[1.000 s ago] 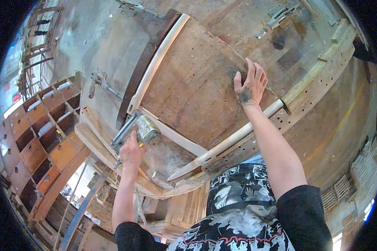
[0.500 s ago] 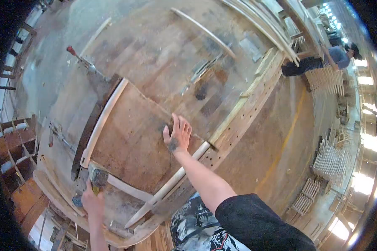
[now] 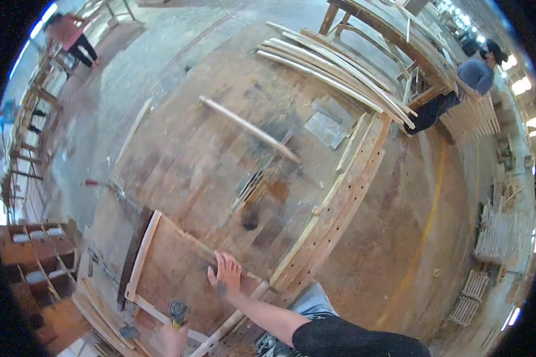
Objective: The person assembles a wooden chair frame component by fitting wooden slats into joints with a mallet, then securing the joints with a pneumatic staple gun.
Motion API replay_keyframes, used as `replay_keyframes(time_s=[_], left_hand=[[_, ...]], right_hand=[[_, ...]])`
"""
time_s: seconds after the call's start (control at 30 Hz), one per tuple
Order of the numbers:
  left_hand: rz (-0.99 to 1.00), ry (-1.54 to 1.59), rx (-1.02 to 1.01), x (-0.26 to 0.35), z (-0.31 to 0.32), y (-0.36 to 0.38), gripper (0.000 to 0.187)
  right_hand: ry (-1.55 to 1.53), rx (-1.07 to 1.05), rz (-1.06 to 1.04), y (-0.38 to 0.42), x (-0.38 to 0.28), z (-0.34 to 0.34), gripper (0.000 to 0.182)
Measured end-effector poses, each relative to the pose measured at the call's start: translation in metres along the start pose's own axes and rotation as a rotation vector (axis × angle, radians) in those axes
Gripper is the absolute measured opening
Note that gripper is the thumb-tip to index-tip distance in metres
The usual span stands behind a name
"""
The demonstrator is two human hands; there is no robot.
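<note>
My left hand (image 3: 174, 340), low in the view and partly blurred, is closed around the yellowish handle of a hammer with a dark, blocky head (image 3: 178, 310). The hammer is beside the lower rail (image 3: 152, 309) of a wooden frame. My right hand (image 3: 227, 272) lies across the thin far rail (image 3: 187, 237), back of the hand up, fingers somewhat apart. A pale curved piece (image 3: 144, 253) forms the frame's left side, against a dark curved block (image 3: 136, 262). A round pale post (image 3: 238, 312) forms the right side, partly under my right forearm.
A long drilled beam (image 3: 339, 220) runs along the right. Beyond the frame lie a loose stick (image 3: 250, 128), a metal clamp (image 3: 247, 193) and a pile of strips (image 3: 333, 71). A red-handled clamp (image 3: 104, 184) is at left. Two people (image 3: 476, 74) (image 3: 77, 38) are farther off.
The view has tilted up, so the frame and both hands appear lower and more floor shows. My left hand still holds the hammer, and my right hand stays at the thin rail.
</note>
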State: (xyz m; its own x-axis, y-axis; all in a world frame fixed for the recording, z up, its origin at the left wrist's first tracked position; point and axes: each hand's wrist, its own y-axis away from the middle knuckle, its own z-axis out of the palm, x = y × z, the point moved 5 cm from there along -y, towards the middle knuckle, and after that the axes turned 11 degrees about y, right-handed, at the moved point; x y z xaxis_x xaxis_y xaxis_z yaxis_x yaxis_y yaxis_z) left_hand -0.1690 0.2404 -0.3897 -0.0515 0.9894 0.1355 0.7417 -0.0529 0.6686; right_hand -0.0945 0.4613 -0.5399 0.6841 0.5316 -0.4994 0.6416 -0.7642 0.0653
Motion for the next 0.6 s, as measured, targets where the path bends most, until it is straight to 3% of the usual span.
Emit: replay_keyframes(time_s=[0.07,0.13,0.2,0.27,0.37,0.47,0.6], left_hand=[[-0.156,-0.024,0.047,0.03,-0.003,0.01,0.053],[-0.055,-0.174,0.047,-0.008,0.019,-0.016,0.048],[-0.007,-0.258,0.024,-0.003,0.024,-0.032,0.049],[-0.031,-0.293,-0.019,0.012,0.022,-0.024,0.053],[-0.014,-0.509,-0.204,0.02,0.029,-0.028,0.054],[0.0,-0.482,-0.143,0.07,0.014,0.002,0.049],[-0.172,-0.411,-0.112,0.07,0.013,-0.004,0.048]], right_hand=[[-0.178,-0.091,-0.118,-0.021,0.008,-0.01,0.059],[-0.425,-0.201,-0.339,-0.041,0.038,-0.023,0.055],[-0.61,-0.337,-0.194,-0.1,0.082,-0.071,0.031],[-0.616,-0.043,-0.304,-0.172,0.149,-0.127,0.024],[-0.3,0.353,-0.181,-0.305,0.26,-0.211,0.031],[0.188,0.618,-0.012,-0.42,0.369,-0.276,0.038],[0.591,0.601,0.049,-0.502,0.445,-0.314,0.047]])
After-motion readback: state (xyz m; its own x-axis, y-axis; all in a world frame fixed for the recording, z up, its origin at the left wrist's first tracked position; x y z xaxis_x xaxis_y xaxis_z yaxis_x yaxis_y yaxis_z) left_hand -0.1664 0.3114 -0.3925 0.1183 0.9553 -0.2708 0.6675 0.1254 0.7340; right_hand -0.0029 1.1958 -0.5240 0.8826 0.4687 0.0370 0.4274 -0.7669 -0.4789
